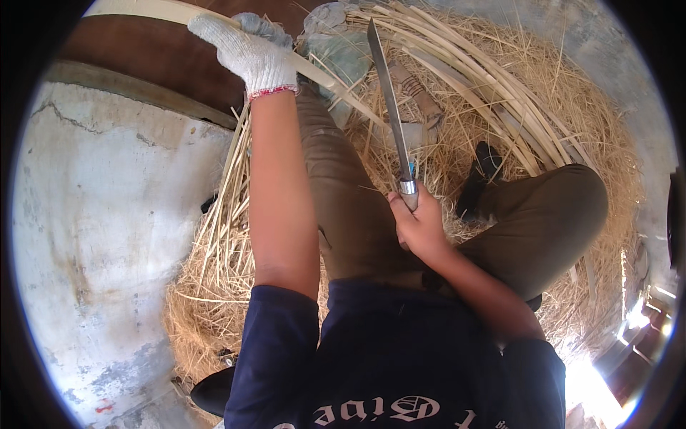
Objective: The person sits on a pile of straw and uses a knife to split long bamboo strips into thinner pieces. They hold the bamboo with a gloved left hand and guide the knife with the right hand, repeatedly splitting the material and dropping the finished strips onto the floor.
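Observation:
My left hand (257, 61), in a white knitted glove with a red-edged cuff, is stretched far forward at the upper left. Its fingers are closed round a long pale strip (330, 84) that looks like split bamboo. The strip runs from the top left edge, through the glove, down towards the knife; its lower end lies close to the blade, and I cannot tell whether they touch. My bare right hand (423, 225) grips the handle of a long knife (390, 100) in front of my lap. The blade points up and away, with a metal collar at the handle.
Pale shavings (586, 136) cover the floor around my bent legs. A bundle of long strips (493, 93) lies at the far right, more strips (227, 207) at the left. A bound brown piece (420, 93) lies beyond the blade. A worn wall (121, 214) stands at left.

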The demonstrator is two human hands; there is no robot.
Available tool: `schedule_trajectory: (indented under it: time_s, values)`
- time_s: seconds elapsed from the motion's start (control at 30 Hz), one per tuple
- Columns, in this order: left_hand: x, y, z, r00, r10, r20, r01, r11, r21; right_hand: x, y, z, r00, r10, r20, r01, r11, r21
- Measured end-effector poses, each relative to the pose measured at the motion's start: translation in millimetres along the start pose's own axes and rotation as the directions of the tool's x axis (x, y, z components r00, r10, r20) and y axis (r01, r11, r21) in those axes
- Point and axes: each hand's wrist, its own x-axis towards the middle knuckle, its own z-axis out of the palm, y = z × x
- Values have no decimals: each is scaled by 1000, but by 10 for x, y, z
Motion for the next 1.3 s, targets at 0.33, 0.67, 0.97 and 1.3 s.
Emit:
schedule_trajectory:
  time_s: [0.33,0.67,0.97,1.3]
  values:
    - [46,40,-115,985,3,-172,-5,1000,-12,22,71,3,999,32,13,-34,965,259]
    - [86,8,-208,1000,-2,-11,1,998,-57,89,113,-24,992,-113,-51,113,994,-10]
    - [102,-61,-141,999,32,15,-32,999,-2,58,150,-29,993,-115,-9,112,978,-178]
    - [-22,-5,-195,998,61,-13,-61,998,11,29,-45,-36,996,83,41,-82,996,-28]
